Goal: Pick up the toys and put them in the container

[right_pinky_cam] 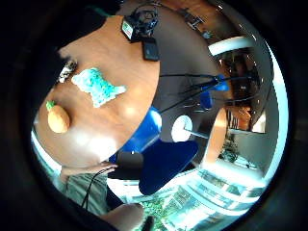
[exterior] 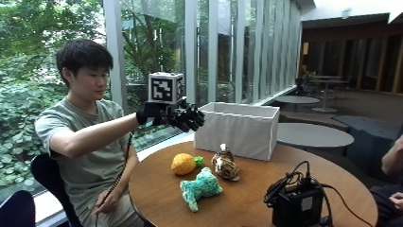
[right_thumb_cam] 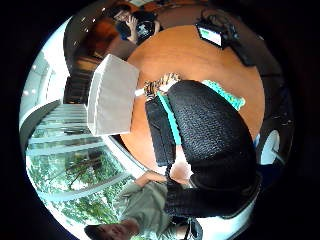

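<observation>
Three toys lie on the round wooden table (exterior: pixel 157 189): an orange fruit toy (exterior: pixel 183 163) with a green leaf, a striped tiger plush (exterior: pixel 224 165) and a teal plush animal (exterior: pixel 199 187). Behind them stands the white fabric container (exterior: pixel 238 127), open at the top. My gloved right hand (exterior: pixel 179 116) is raised in the air left of the container and above the toys, fingers loosely spread, holding nothing. The palm views show the orange toy (right_pinky_cam: pixel 58 118), the teal plush (right_pinky_cam: pixel 98 86), the tiger (right_thumb_cam: pixel 160 85) and the container (right_thumb_cam: pixel 112 95) below; the glove (right_thumb_cam: pixel 210 130) covers much of the thumb side view.
A black device with cables (exterior: pixel 296 203) sits at the table's near right edge. A blue chair (right_pinky_cam: pixel 166 161) stands beside the table. The person's bare left hand hangs below the table edge. Another person's arm shows at the far right.
</observation>
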